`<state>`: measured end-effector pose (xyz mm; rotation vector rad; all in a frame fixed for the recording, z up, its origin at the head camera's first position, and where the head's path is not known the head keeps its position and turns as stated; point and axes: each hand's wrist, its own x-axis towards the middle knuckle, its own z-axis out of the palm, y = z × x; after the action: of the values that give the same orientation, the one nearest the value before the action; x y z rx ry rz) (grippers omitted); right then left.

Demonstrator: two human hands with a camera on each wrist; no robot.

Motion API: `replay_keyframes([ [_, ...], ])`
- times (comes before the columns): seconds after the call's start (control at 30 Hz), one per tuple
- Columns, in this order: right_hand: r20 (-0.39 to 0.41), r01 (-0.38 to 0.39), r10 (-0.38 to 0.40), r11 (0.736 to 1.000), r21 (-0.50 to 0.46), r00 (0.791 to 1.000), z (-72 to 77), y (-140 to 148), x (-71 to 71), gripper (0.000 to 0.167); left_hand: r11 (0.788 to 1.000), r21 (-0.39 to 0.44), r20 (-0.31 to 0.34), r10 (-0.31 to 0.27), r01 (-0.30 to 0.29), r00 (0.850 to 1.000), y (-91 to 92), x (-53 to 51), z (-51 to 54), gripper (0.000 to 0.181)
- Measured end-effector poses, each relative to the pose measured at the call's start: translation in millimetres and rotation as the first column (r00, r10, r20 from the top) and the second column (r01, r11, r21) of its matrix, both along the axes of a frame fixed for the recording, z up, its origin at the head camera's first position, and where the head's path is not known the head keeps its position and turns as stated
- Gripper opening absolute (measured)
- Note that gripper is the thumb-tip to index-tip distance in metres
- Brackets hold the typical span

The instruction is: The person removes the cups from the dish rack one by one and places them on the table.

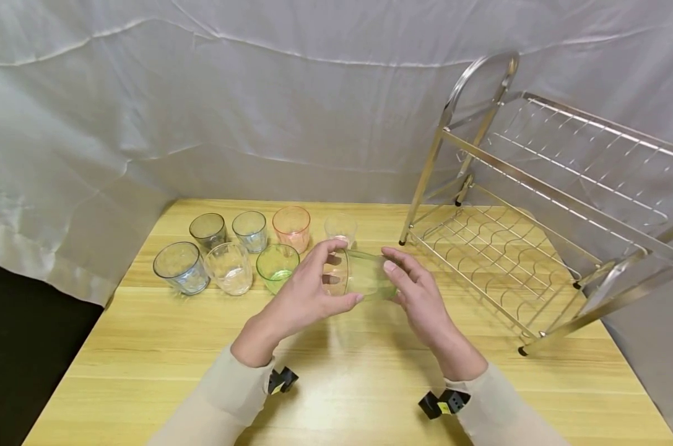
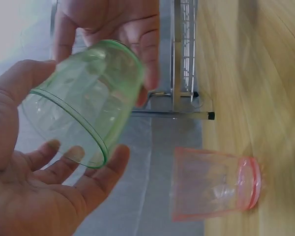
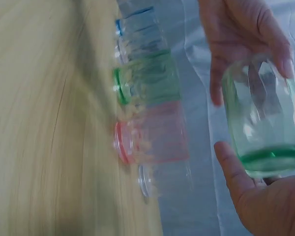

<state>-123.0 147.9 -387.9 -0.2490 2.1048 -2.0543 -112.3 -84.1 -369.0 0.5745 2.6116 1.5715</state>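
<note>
A green glass [image 1: 372, 275] is held off the table, tipped onto its side between both hands. My left hand [image 1: 308, 285] grips it at the rim end, the thumb on one side and the fingers curled around the other. At the base end my right hand [image 1: 422, 297] holds it with thumb and fingers. The left wrist view shows the glass [image 2: 88, 98] with its mouth towards the left palm. Seen from the right wrist, the thick green base of the glass [image 3: 270, 157] lies against the right hand.
Behind the left hand stand two rows of glasses: blue [image 1: 182, 269], clear [image 1: 230, 272], another green [image 1: 278, 266], dark grey [image 1: 208, 232], blue-grey [image 1: 249, 232], pink [image 1: 291, 229] and a clear one [image 1: 340, 228]. A two-tier metal rack [image 1: 481, 148] stands at right.
</note>
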Motion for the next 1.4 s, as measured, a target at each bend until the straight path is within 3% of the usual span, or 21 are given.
replay_keyframes([
  [0.1,-0.049,0.039,-0.033,0.992,0.121,0.998,-2.0,4.6,0.1,0.054,0.990,-0.142,-0.025,0.007,-0.011,1.000,-6.4,6.4,6.5,0.086],
  [0.23,-0.097,0.103,-0.084,0.971,0.215,0.992,-7.7,11.3,-1.6,0.053,0.950,-0.311,-0.049,-0.002,-0.013,0.999,-15.4,18.1,11.4,0.085],
  [0.43,-0.154,0.169,-0.125,0.933,0.317,0.980,-15.6,21.7,-5.5,0.051,0.889,-0.457,-0.129,-0.049,-0.015,0.991,-22.5,36.0,0.4,0.089],
  [0.7,-0.210,0.198,-0.132,0.922,0.334,0.969,-24.7,24.3,-12.2,0.047,0.874,-0.481,-0.227,-0.049,-0.069,0.973,-19.8,38.4,-22.8,0.099],
  [0.83,-0.242,0.218,-0.128,0.892,0.395,0.962,-29.3,25.3,-14.5,0.047,0.874,-0.475,-0.284,-0.040,-0.104,0.958,-16.2,35.8,-31.2,0.099],
  [1.0,-0.289,0.251,-0.120,0.844,0.474,0.950,-32.7,26.9,-15.0,0.046,0.872,-0.472,-0.319,-0.032,-0.129,0.947,-10.5,33.0,-38.8,0.095],
  [1.2,-0.304,0.258,-0.116,0.835,0.486,0.946,-34.2,26.8,-15.2,0.046,0.870,-0.471,-0.345,-0.026,-0.149,0.938,-3.3,30.5,-44.2,0.092],
  [1.33,-0.320,0.263,-0.108,0.829,0.493,0.941,-34.5,27.5,-14.7,0.045,0.873,-0.457,-0.400,-0.032,-0.169,0.916,-0.3,29.8,-46.5,0.092],
  [1.4,-0.332,0.266,-0.104,0.827,0.495,0.938,-35.3,27.8,-14.3,0.045,0.874,-0.455,-0.399,-0.030,-0.169,0.916,0.1,30.0,-46.7,0.094],
])
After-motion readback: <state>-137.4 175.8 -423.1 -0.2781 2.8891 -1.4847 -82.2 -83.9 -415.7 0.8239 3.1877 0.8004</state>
